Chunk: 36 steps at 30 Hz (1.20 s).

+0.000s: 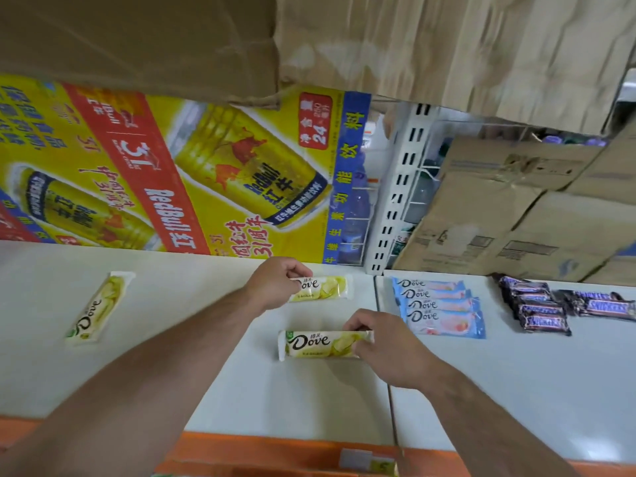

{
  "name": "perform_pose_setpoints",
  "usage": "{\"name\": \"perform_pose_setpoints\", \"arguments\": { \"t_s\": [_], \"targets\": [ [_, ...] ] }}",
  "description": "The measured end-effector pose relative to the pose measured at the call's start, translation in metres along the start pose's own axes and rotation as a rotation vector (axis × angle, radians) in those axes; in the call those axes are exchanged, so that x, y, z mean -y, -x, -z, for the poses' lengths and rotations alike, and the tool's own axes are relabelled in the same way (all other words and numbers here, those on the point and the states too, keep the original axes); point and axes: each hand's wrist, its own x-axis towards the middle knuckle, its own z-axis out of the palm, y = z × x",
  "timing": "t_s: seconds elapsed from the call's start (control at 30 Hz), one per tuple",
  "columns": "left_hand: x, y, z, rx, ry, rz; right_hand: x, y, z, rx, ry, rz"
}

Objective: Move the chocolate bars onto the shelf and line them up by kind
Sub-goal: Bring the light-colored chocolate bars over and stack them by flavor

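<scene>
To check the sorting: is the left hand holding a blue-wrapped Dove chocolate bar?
No, the left hand grips a yellow-wrapped Dove chocolate bar.

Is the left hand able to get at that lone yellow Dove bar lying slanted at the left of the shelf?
Probably yes: only bare shelf lies between the left hand and the slanted bar. But its grip is on another yellow bar, which it must first set down.

I see yellow-green Dove bars (316, 344), blue-and-pink Dove bars (444, 309), dark brown Snickers bars (540, 309), a white shelf (206, 356) edged orange, and a yellow-and-red banner (155, 166).
</scene>
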Motion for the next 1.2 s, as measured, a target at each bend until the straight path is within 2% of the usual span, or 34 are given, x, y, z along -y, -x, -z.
{"name": "perform_pose_setpoints", "arguments": {
  "t_s": [0.2,0.5,0.67,0.73,0.8,0.9,1.03,1.2],
  "targets": [
    [-0.007,-0.012,-0.008,0.071,-0.152,-0.081,-0.015,0.001,0.012,0.010,0.003,0.008],
    [0.000,-0.026,-0.014,0.016,-0.370,-0.226,-0.016,-0.011,0.007,-0.017,-0.013,-0.026],
    [0.031,-0.008,0.005,-0.061,-0.288,-0.214,-0.006,-0.022,-0.003,-0.035,-0.022,-0.042],
    [0.051,0.006,0.017,-0.129,-0.324,-0.181,-0.003,-0.028,-0.005,-0.055,-0.036,-0.056],
    [0.072,0.022,0.027,-0.167,-0.478,-0.155,-0.001,-0.035,-0.008,-0.079,-0.046,-0.077],
    [0.090,0.042,0.030,-0.120,-0.705,-0.166,0.001,-0.048,-0.011,-0.129,-0.082,-0.127],
    [0.091,0.046,0.027,-0.143,-0.750,-0.192,0.004,-0.065,-0.009,-0.204,-0.121,-0.190],
    [0.091,0.047,0.028,-0.144,-0.747,-0.192,0.010,-0.082,-0.007,-0.318,-0.059,-0.232]
  ]
}}
